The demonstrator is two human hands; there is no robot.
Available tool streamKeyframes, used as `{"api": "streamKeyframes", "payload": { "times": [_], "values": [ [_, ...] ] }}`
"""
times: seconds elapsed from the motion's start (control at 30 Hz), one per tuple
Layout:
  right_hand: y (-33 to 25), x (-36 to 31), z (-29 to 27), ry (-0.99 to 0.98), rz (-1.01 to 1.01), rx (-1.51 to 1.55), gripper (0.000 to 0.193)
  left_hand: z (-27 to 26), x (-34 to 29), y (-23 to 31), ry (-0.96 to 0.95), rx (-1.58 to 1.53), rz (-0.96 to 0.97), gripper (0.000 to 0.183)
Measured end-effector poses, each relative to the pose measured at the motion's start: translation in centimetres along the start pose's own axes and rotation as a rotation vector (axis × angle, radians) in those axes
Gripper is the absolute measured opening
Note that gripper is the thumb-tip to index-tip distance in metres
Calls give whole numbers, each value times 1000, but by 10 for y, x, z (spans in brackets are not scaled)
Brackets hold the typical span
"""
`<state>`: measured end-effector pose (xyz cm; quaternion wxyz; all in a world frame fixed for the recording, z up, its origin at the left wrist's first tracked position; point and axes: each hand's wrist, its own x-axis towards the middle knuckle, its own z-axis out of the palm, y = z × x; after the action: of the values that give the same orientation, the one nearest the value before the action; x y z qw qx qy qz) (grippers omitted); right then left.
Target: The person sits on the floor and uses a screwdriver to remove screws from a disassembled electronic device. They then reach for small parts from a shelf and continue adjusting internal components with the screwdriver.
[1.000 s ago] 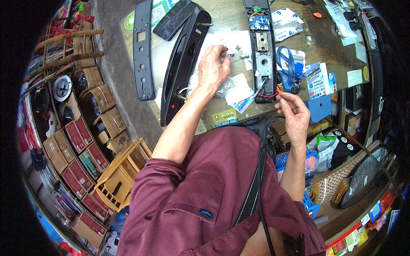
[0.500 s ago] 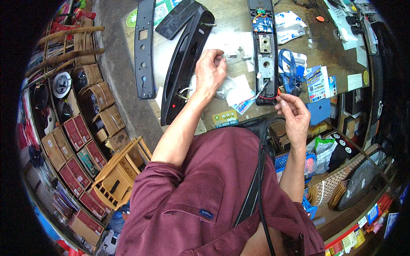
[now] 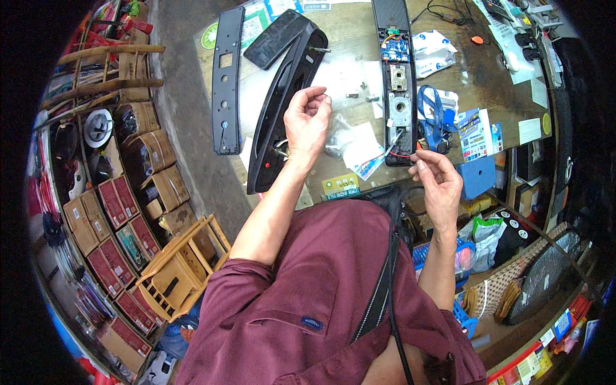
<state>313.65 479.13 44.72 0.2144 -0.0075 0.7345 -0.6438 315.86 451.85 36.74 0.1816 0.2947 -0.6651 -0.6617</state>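
An opened black door-lock body [image 3: 399, 138] lies lengthwise on the table, with a blue circuit board [image 3: 394, 49] and metal plates inside. At its near end my right hand [image 3: 439, 189] pinches a thin red wire [image 3: 402, 154] between thumb and fingertips. My left hand [image 3: 307, 125] hovers beside a long black lock housing [image 3: 269, 138], fingers curled toward the thumb; anything small between them is hidden. A black mounting plate [image 3: 226, 83] with cut-outs and a black cover [image 3: 273, 40] lie further left. Small metal parts [image 3: 352, 95] rest on white paper between my hands.
Right of the lock body lie a blue strap [image 3: 431, 106], a white packet [image 3: 434, 51] and leaflets [image 3: 475, 131]. A clear plastic bag [image 3: 338, 136] and cards lie near the front edge. A wooden chair [image 3: 179, 273] and box-filled shelves [image 3: 115, 256] stand left.
My left hand has shifted slightly toward me and left, away from the small metal parts. My right hand has come down a little, still at the red wire. The view has shifted slightly.
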Motion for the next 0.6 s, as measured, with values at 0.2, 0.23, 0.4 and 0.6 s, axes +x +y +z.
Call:
{"api": "streamKeyframes", "payload": {
  "times": [0.2, 0.23, 0.4, 0.6],
  "values": [
    [-1, -10, -6, 22, -8, -10, 20, -3, -10, 1, 11, -20, 15, 22],
    [-3, -12, -6, 27, -8, -15, 20, -4, -13, 5, 20, -36, 25, 22],
    [-25, -29, 19, -79, 0, -34, 20, -10, -22, 48, 267, -407, 156, 21],
    [-56, -38, 105, -460, -472, -239, 50, -18, -8, 107, 271, -978, 188, 27]
  ]
}}
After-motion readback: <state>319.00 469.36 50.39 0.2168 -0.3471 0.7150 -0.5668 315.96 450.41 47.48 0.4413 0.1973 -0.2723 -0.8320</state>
